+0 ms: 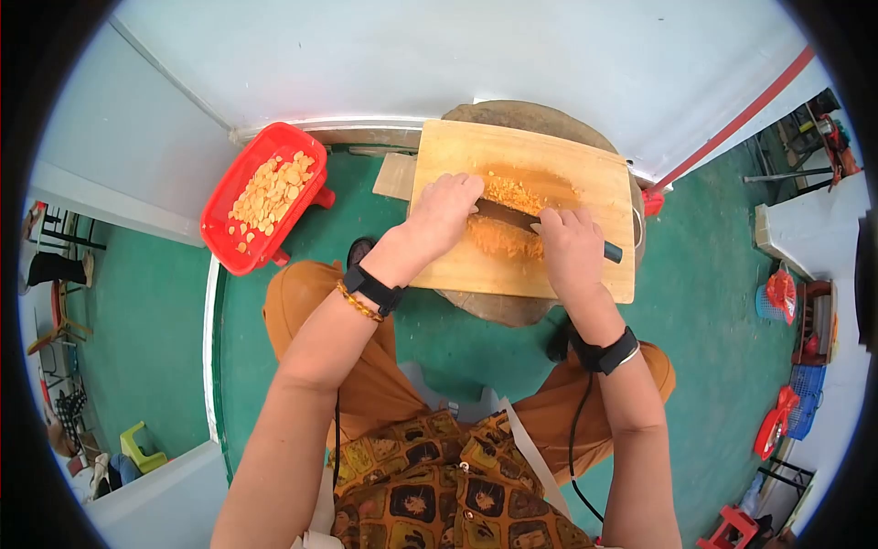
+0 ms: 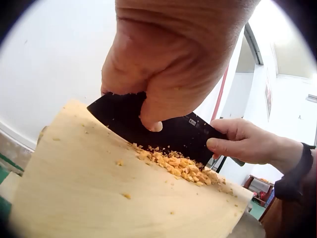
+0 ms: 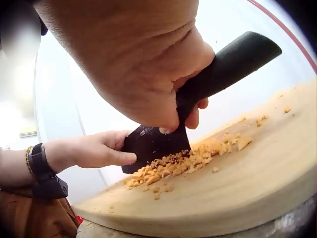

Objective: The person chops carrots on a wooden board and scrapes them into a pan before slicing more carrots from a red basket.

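Observation:
A black cleaver [image 2: 171,131] stands with its edge down on a wooden cutting board [image 1: 457,137], amid chopped orange pieces [image 2: 181,167]. My right hand [image 1: 573,252] grips the cleaver near where handle and blade meet, and the dark handle [image 3: 237,62] sticks out past the palm. At the blade's far end, my left hand [image 1: 444,212] pinches the spine, its thumb [image 2: 152,121] lying on the blade's face. In the head view, chopped bits lie on both sides of the blade. Crumbs cling to the blade close to its edge in both wrist views.
The board rests on a round, stump-like block [image 1: 512,112] by the white wall. To the left, a red plastic basin [image 1: 212,220] on short legs holds orange slices [image 1: 273,192]. Baskets [image 1: 805,403] and a red stool [image 1: 729,529] are at the far right, on the green floor.

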### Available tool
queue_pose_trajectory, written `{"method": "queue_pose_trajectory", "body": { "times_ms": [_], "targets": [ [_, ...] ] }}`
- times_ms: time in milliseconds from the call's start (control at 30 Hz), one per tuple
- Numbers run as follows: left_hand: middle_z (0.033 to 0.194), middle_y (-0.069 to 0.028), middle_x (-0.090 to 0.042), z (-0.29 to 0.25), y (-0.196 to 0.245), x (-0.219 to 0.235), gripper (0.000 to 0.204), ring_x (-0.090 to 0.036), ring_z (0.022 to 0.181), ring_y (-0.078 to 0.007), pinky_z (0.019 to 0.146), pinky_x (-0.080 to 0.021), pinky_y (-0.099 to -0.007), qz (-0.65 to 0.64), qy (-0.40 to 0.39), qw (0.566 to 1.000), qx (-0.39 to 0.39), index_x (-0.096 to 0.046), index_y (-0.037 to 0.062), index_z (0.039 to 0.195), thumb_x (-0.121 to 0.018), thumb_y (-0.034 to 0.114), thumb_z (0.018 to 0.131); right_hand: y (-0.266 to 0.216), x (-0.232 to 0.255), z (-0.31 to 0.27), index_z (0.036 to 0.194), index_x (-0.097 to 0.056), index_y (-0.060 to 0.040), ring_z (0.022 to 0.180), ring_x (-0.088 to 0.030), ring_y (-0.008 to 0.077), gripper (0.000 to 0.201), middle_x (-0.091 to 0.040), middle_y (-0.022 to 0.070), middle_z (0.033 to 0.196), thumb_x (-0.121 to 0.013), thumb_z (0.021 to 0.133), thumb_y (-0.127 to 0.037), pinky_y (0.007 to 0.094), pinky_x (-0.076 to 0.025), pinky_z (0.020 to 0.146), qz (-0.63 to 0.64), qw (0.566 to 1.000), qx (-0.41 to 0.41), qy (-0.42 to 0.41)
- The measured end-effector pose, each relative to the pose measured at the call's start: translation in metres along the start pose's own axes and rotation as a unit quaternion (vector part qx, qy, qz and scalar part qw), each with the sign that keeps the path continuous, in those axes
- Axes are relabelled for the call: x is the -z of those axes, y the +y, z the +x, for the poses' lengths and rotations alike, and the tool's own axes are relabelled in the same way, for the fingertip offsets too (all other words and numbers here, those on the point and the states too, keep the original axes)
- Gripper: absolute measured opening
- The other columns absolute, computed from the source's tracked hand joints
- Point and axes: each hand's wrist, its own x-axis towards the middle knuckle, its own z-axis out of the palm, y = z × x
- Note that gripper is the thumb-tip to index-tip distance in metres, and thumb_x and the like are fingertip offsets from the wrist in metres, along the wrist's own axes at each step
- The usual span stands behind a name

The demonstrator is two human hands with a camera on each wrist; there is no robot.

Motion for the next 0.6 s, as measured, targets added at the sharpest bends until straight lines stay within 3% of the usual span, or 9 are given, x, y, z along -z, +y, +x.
{"method": "queue_pose_trajectory", "body": {
  "times_ms": [167,367,467,600],
  "targets": [
    [0.089,-0.0202,-0.057,0.004,0.001,0.006,0.02,-0.054,0.089,-0.0443,0.076,-0.045,-0.051,0.002,0.031,0.999,-0.032,-0.046,0.0022,0.093,-0.058,-0.007,0.081,-0.002,0.006,0.004,0.082,-0.06,-0.0135,0.085,-0.059,0.0255,0.015,-0.061,0.0023,0.076,-0.072,0.081,-0.022,0.042,-0.045,0.068,-0.006,1.0,-0.018,0.005],
    [0.088,-0.0206,-0.055,0.001,0.003,0.002,0.019,-0.054,0.089,-0.0444,0.076,-0.045,-0.0514,0.004,0.004,1.0,0.002,-0.045,0.0018,0.092,-0.057,-0.009,0.081,0.0,-0.005,0.001,0.082,-0.06,-0.0135,0.083,-0.059,0.0254,0.015,-0.06,0.0025,0.076,-0.072,0.081,-0.021,0.0414,-0.045,0.068,-0.002,1.0,0.004,0.015],
    [0.088,-0.0204,-0.055,0.003,0.002,0.008,0.019,-0.054,0.088,-0.0438,0.076,-0.044,-0.0515,-0.006,0.034,0.999,-0.034,-0.046,0.002,0.092,-0.057,-0.009,0.081,-0.001,0.003,0.005,0.081,-0.06,-0.0134,0.084,-0.058,0.0256,0.014,-0.06,0.0024,0.076,-0.072,0.08,-0.021,0.0416,-0.046,0.068,0.004,1.0,-0.007,0.027],
    [0.089,-0.0201,-0.056,0.005,0.004,0.008,0.02,-0.054,0.089,-0.0434,0.076,-0.044,-0.051,0.004,0.025,0.999,-0.02,-0.046,0.0022,0.092,-0.057,-0.009,0.081,-0.002,0.005,0.005,0.083,-0.06,-0.0124,0.083,-0.059,0.0262,0.014,-0.061,0.0032,0.077,-0.073,0.08,-0.019,0.0417,-0.046,0.068,0.0,1.0,-0.003,0.016]
  ]
}}
